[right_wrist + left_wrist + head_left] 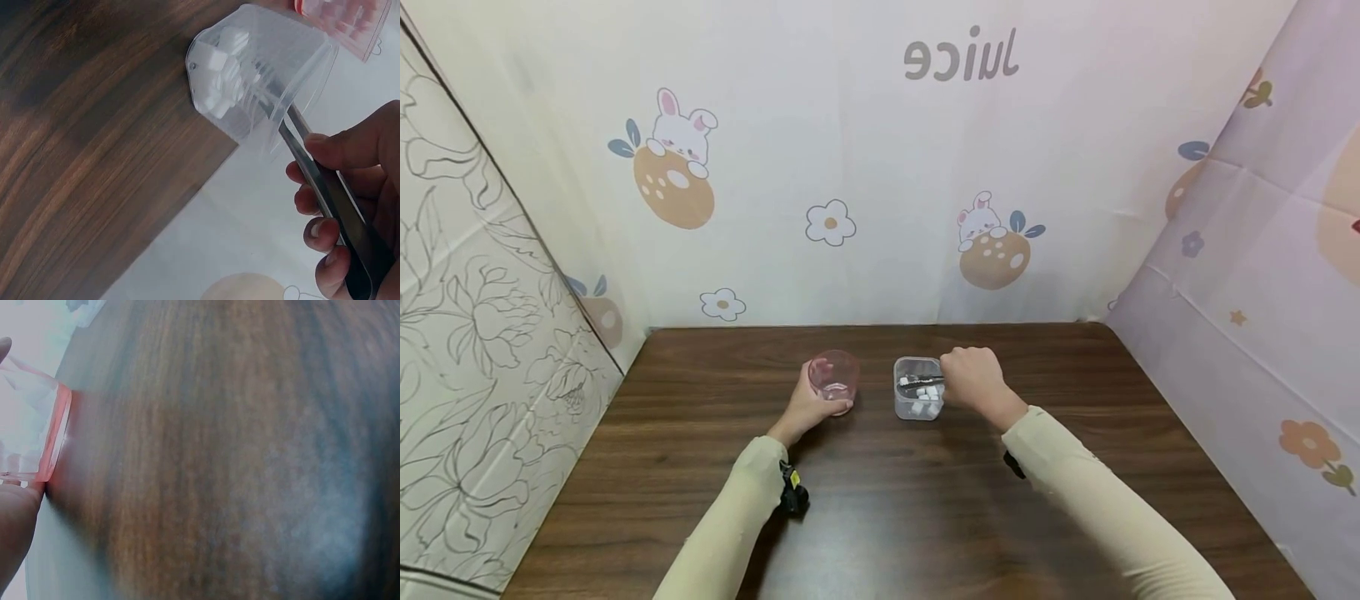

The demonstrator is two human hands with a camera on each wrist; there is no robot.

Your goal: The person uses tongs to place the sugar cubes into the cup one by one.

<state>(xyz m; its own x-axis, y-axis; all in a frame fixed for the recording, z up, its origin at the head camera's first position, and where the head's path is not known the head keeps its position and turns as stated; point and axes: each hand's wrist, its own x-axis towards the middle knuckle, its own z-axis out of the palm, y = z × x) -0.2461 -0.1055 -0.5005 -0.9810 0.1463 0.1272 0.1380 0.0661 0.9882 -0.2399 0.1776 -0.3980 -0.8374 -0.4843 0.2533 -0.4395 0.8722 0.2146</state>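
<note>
My left hand (808,406) grips a clear pink cup (835,385) standing on the table. In the left wrist view the cup's pink base (56,434) shows close to the tabletop. My right hand (976,379) holds dark metal tweezers (325,194), thumb on one side and fingers curled on the other. The tweezers reach over the rim into a clear plastic container (917,364), right of the cup. Several white cubes (222,69) lie in its bottom. In the head view one white cube (904,381) shows at the tweezer tips.
The dark wooden table (880,500) ends at a wall hung with printed fabric (880,150). More patterned fabric covers the left and right sides. A black wrist camera (793,490) is strapped to the left sleeve.
</note>
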